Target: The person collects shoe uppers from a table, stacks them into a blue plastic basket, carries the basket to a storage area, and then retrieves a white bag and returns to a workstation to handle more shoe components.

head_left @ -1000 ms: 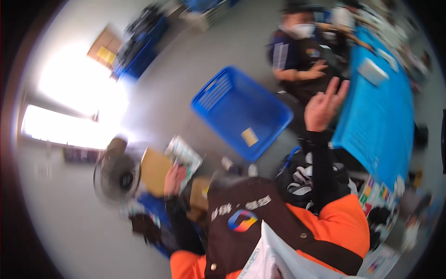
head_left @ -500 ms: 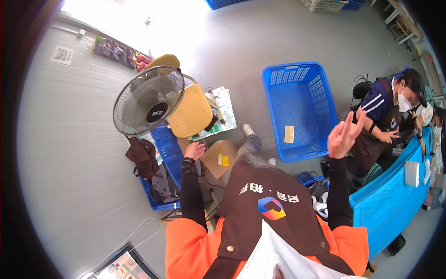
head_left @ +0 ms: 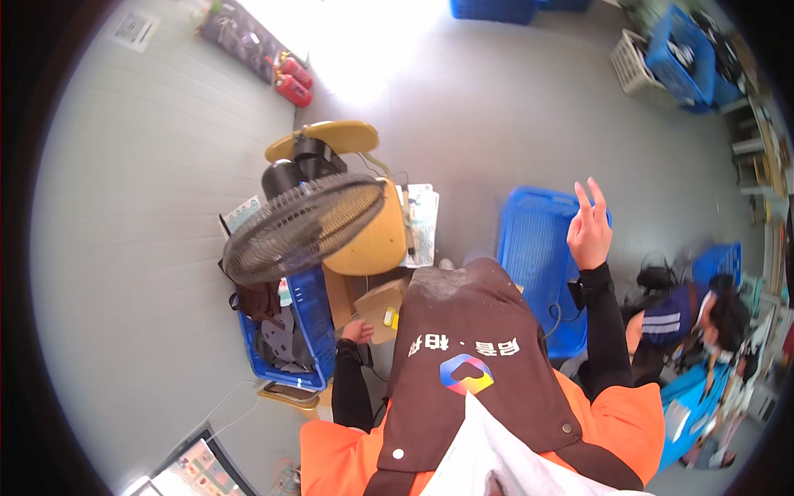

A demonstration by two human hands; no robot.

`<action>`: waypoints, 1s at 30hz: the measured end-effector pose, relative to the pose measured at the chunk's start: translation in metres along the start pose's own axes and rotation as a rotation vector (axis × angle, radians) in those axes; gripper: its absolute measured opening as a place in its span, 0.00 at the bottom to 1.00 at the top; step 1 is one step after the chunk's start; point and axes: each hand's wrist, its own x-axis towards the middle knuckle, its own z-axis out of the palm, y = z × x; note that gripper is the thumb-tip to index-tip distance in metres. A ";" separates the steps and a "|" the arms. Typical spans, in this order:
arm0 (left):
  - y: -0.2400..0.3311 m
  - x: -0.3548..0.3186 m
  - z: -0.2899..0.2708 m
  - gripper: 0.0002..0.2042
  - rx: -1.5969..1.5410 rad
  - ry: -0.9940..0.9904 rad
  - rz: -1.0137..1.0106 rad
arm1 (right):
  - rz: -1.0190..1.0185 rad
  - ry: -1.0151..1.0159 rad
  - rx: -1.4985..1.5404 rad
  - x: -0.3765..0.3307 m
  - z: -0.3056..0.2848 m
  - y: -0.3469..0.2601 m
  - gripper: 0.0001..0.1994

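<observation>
My left hand [head_left: 357,331] hangs low at my side, next to a small cardboard box [head_left: 382,307] on the floor; it holds nothing that I can see, and its fingers are partly hidden. My right hand [head_left: 590,232] is raised with its fingers spread apart, empty, over a blue plastic crate [head_left: 529,248] on the floor. My brown apron [head_left: 467,364] over an orange top fills the lower middle of the view.
A black standing fan [head_left: 302,225] and a yellow chair [head_left: 374,240] stand to my left, beside a blue crate of dark items [head_left: 308,331]. Another person [head_left: 699,318] sits at the right by a blue table [head_left: 691,405]. More blue crates [head_left: 686,50] stand far off, red extinguishers [head_left: 289,81] by the wall.
The view has swung left, so the fan and chair are now nearer the middle. My right hand stays raised and open; my left hand has dropped close to the cardboard box.
</observation>
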 end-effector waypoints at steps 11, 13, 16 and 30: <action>-0.115 -0.006 0.229 0.19 -0.425 0.002 -0.201 | 0.103 -0.605 0.284 0.194 0.193 0.159 0.08; -0.104 -0.021 0.289 0.20 -0.176 -0.049 -0.065 | 0.008 -0.698 0.278 0.248 0.243 0.168 0.08; -0.044 -0.038 0.377 0.18 -0.054 -0.164 0.118 | -0.135 -0.861 0.237 0.330 0.318 0.169 0.09; 0.136 -0.004 0.705 0.16 -0.971 -0.001 0.070 | -0.543 -1.590 0.237 0.416 0.641 -0.101 0.10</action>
